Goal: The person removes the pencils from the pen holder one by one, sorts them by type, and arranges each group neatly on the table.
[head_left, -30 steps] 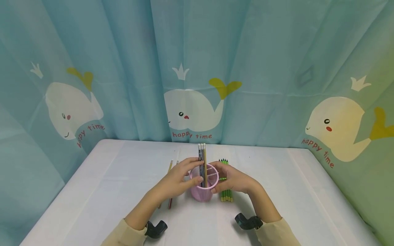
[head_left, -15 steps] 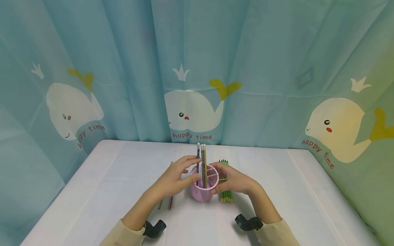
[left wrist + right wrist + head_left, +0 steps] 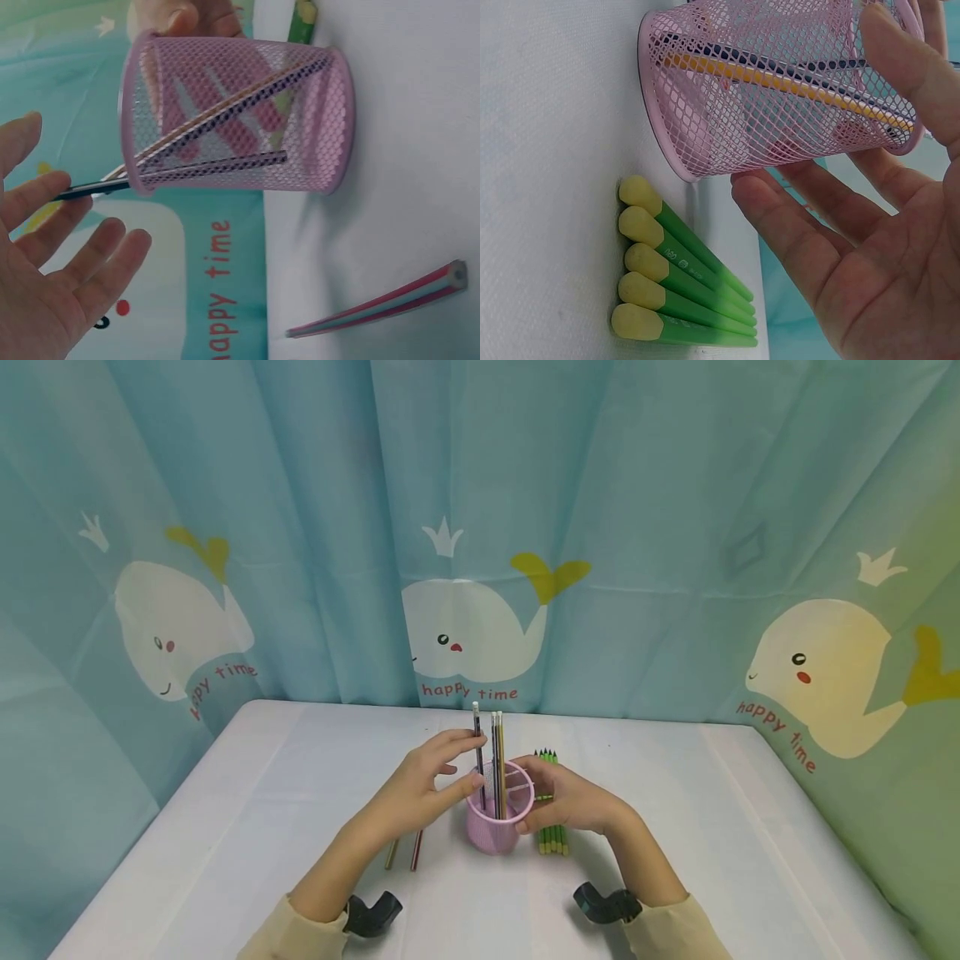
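Observation:
A pink mesh pencil cup (image 3: 491,835) stands on the table in the head view. My right hand (image 3: 566,797) holds it from the right, thumb near the rim and fingers round its far side. On the left, my left hand (image 3: 416,785) pinches a dark pencil (image 3: 477,735) near its upper end. That pencil's lower end is inside the cup, above the bottom, as the left wrist view shows through the mesh (image 3: 232,112). A dark pencil and a yellow pencil (image 3: 501,743) lean together in the cup, untouched by the left fingers.
Several green pencils (image 3: 697,277) lie side by side just right of the cup. Left of it, a red-striped pencil (image 3: 375,300) and a yellowish pencil (image 3: 392,853) lie on the white table (image 3: 712,860), partly under the left hand. A whale-print curtain (image 3: 637,485) hangs behind.
My left hand has moved left and slightly up, drawing one dark pencil apart from the others and raising it a little. The right hand stays on the cup.

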Tool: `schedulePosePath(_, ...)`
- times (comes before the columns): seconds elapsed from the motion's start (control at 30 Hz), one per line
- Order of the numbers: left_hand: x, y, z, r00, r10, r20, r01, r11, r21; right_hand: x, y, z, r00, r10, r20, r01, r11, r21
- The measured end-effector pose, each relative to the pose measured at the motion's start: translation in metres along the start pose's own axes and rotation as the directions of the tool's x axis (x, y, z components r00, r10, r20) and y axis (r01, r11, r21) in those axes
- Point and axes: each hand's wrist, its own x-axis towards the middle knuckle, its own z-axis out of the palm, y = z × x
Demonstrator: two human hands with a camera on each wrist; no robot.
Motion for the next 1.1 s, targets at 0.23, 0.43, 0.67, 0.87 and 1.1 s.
schedulePosePath(0.23, -0.001, 0.007, -0.009, 0.999, 0.020, -0.031, -0.021, 1.000, -0.019, 0.000, 0.000, 0.000, 1.000, 0.027, -0.010, -0.027, 1.000, 0.001)
schedulePosePath(0.43, -0.001, 0.010, -0.014, 0.997, 0.040, -0.072, -0.047, 0.994, -0.098, 0.000, -0.001, 0.000, 0.999, 0.039, -0.015, -0.039, 0.999, -0.003)
schedulePosePath(0.67, -0.002, 0.012, -0.016, 0.988, 0.040, -0.149, -0.060, 0.989, -0.136, 0.000, -0.002, 0.001, 0.999, 0.040, -0.019, -0.040, 0.999, -0.002)
schedulePosePath(0.87, -0.002, 0.015, -0.021, 0.979, 0.040, -0.200, -0.073, 0.984, -0.163, -0.001, -0.003, 0.001, 0.999, 0.033, -0.015, -0.033, 0.999, 0.007)
schedulePosePath(1.1, -0.004, 0.018, -0.029, 0.966, 0.035, -0.256, -0.088, 0.977, -0.195, 0.000, -0.004, 0.002, 0.999, 0.028, -0.014, -0.028, 1.000, 0.010)
